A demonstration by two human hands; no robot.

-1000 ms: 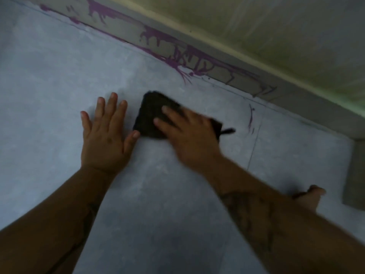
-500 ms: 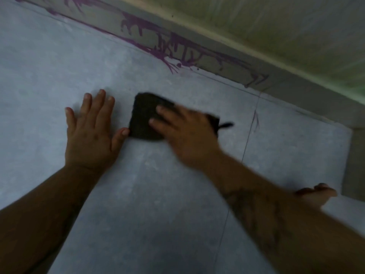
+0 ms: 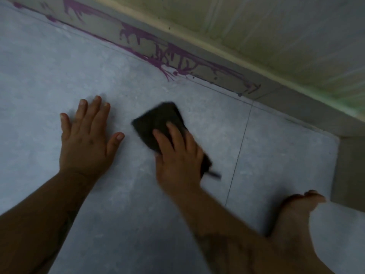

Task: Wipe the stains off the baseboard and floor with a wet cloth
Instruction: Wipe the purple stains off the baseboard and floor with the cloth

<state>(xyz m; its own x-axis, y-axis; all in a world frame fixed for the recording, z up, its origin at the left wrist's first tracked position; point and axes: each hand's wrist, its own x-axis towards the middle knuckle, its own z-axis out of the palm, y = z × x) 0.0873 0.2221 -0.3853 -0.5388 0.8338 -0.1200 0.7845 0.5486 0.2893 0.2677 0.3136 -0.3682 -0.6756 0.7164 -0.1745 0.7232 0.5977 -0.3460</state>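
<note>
A dark folded cloth [image 3: 158, 120] lies flat on the grey tiled floor [image 3: 59, 76]. My right hand [image 3: 178, 159] presses down on its near half with the fingers spread over it. My left hand [image 3: 87, 139] rests flat on the floor to the left of the cloth, fingers apart and holding nothing. Purple stains [image 3: 173, 56] run in drips and streaks along the grey baseboard [image 3: 296, 99] beyond the cloth, with a few thin streaks reaching onto the floor at its foot.
A yellowish wall [image 3: 276, 32] rises above the baseboard. A grey upright edge [image 3: 349, 171] stands at the right where the floor ends. My bare foot [image 3: 296, 210] rests on the floor at the lower right. A tile seam [image 3: 239, 151] runs just right of the cloth.
My right hand has slid the cloth to the right, away from my left hand, and turned it so one corner points toward the baseboard. The purple mark near the tile seam no longer shows.
</note>
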